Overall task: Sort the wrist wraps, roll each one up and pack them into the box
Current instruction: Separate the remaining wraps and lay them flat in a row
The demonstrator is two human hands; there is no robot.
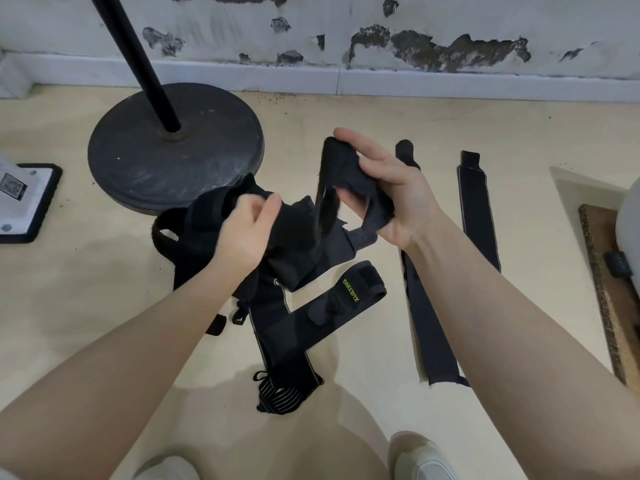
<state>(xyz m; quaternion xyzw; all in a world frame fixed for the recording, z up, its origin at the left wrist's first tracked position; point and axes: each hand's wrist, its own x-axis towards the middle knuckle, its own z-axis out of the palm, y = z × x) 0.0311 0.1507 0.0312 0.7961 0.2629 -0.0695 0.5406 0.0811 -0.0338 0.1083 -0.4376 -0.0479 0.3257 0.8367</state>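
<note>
A tangled heap of black wrist wraps (277,258) lies on the beige floor in the middle. My right hand (391,188) grips a black wrap (349,174), lifted above the heap with its loop hanging down. My left hand (246,230) pinches another part of the black fabric at the top of the heap. One wrap with a green printed label (349,292) lies at the heap's front. Two wraps lie flat and straight to the right: one (429,323) partly under my right forearm, the other (478,209) further right. The box (27,199) lies at the far left, partly out of frame.
A round black stand base (173,150) with a slanted pole sits just behind the heap. A peeling wall and white skirting run along the back. A brown mat (609,289) and a grey object are at the right edge. My shoes (422,459) show at the bottom.
</note>
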